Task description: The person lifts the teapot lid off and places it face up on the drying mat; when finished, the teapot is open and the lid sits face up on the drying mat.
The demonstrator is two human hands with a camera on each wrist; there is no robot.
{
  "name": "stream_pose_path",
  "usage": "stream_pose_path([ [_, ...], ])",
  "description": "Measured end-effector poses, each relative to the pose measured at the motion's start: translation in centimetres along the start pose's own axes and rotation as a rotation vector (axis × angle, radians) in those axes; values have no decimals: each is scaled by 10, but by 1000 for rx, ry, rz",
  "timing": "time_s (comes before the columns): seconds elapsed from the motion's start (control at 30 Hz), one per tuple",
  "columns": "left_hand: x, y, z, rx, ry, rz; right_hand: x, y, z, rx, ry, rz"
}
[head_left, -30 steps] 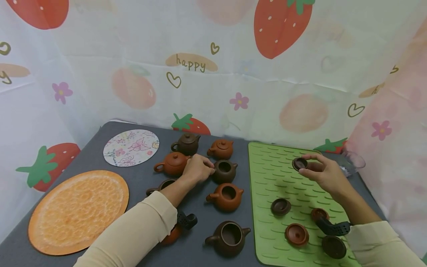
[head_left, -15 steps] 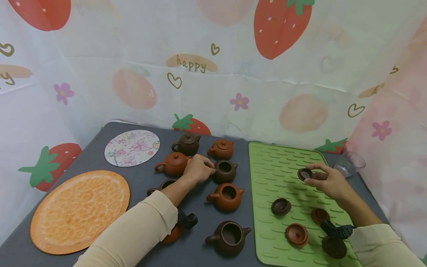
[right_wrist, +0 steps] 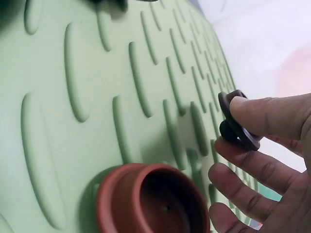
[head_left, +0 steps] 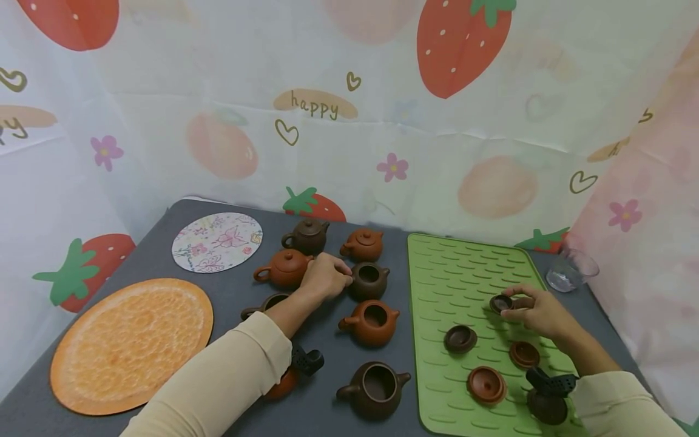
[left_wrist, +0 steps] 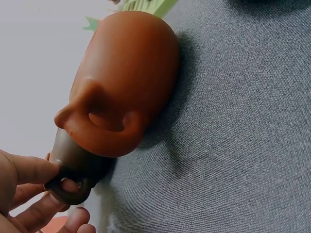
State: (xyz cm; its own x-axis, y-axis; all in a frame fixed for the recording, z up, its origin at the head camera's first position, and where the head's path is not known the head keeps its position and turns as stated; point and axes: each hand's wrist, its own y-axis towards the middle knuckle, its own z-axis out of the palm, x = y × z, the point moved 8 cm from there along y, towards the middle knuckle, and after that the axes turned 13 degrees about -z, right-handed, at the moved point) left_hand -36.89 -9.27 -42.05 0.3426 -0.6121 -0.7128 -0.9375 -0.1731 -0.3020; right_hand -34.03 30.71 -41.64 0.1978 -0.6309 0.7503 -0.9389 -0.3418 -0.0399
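Observation:
My left hand pinches the loop handle of a dark brown lidless teapot; the left wrist view shows thumb and fingers at that handle. An orange-brown lidless teapot stands just nearer, and an orange-brown lidded teapot lies left of the hand. Over the green mat, my right hand holds a small dark lid between thumb and fingers, hollow side up. In the right wrist view the lid's knob points down, close above the mat.
Upturned lids rest on the mat: a dark one, two reddish ones and another dark one partly under the wrist camera. A clear glass lies at right. More teapots, an orange round mat and a floral one are left.
My right hand has come down and slightly right with the dark lid, nearer to the mat. The left hand has stayed at the dark teapot's handle.

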Motion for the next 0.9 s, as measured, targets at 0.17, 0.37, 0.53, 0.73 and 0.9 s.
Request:
stream_pose_path([
  [0.17,1,0,0,-3,-3,-6,-5,1,2,11,-7,-9],
  [0.37,0,1,-1,-11,9,4,-8,2,4,25,-9,-6],
  [0.53,0,1,-1,-14,14,8,-9,2,5,18,-32,-1],
  [0.73,0,1,-1,-20,13,9,-12,3,4,15,-77,-2],
  [0.9,1,1,0,-19,9,10,-15,2,4,28,-49,3],
])
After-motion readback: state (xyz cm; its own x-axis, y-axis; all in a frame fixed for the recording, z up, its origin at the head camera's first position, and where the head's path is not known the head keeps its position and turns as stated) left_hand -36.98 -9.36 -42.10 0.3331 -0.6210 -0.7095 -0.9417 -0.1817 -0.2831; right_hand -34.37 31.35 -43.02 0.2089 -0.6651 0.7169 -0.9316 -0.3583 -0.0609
